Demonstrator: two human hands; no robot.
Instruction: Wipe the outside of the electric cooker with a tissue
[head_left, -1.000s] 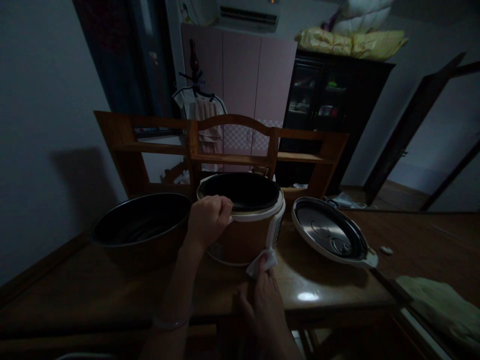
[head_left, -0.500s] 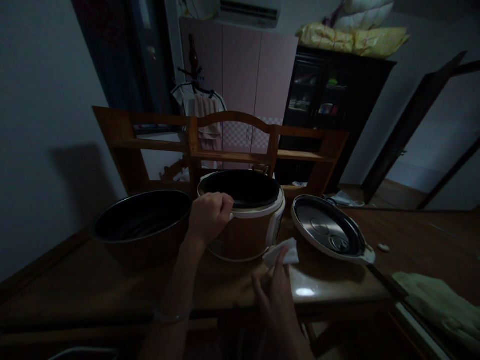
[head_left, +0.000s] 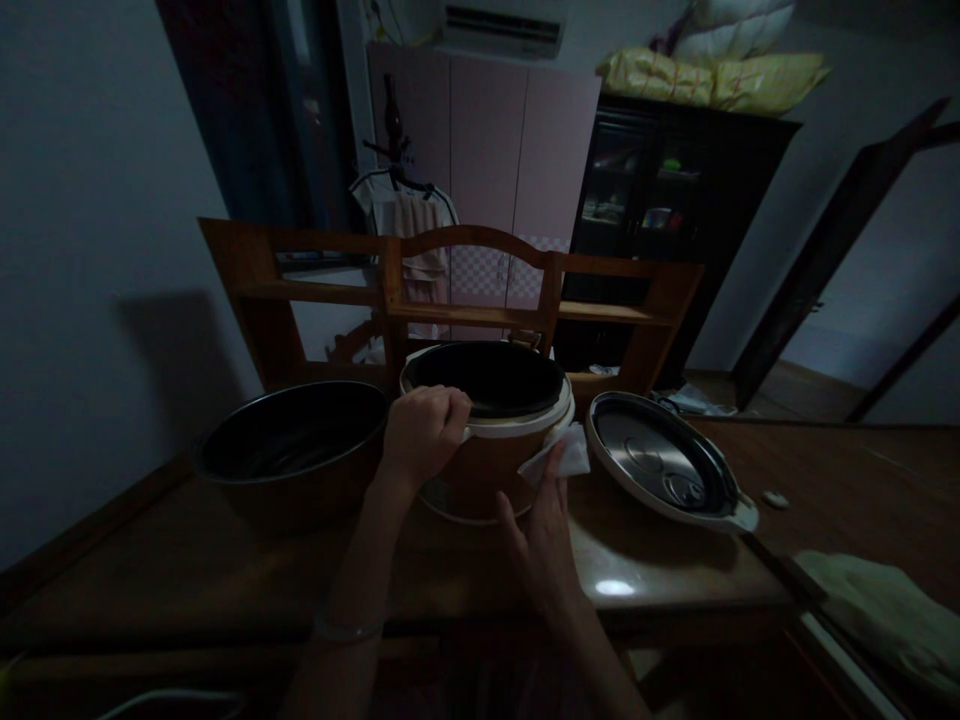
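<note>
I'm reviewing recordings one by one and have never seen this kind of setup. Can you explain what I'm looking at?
There is no machine here: these are a person's two bare hands. Every picture comes from one camera worn on the head, looking forward and down.

On the brown wooden table stands a round brown cooker with a white rim, open and black inside. To its left is a large, round, dark open pot; to its right, a round white-edged lid, shiny metal side up.

The left hand is closed at the cooker's near rim. The right hand holds a thin white cloth or tissue at the cooker's front right side.
</note>
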